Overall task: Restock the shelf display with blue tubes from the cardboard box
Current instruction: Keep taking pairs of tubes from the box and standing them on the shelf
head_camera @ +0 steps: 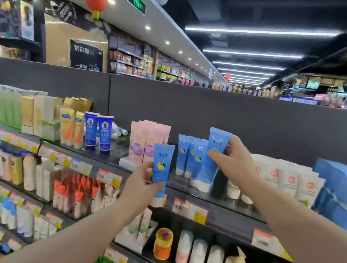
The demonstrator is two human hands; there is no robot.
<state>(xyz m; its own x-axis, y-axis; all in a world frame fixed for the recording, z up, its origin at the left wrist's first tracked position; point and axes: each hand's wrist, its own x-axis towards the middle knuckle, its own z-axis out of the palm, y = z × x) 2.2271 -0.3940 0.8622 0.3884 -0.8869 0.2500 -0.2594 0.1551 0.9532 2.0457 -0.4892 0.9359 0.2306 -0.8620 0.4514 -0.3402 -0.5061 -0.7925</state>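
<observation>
Showed L hand (139, 185) & R hand (236, 161), both bare. Showed L forearm (74, 236) & R forearm (303, 227) bare too, from wrist to frame edge: smooth, slim at wrist, widening twd elbow. Made out knuckles & thumb on R hand. Couldn't tell nail detail, too soft there. Blurred at lower end of R forearm.

The dark top shelf (230, 208) holds standing blue tubes (195, 159), pink tubes (143, 142), white tubes (289, 181), 2 dark blue tubes (97, 133) and a blue box (344, 197).
</observation>
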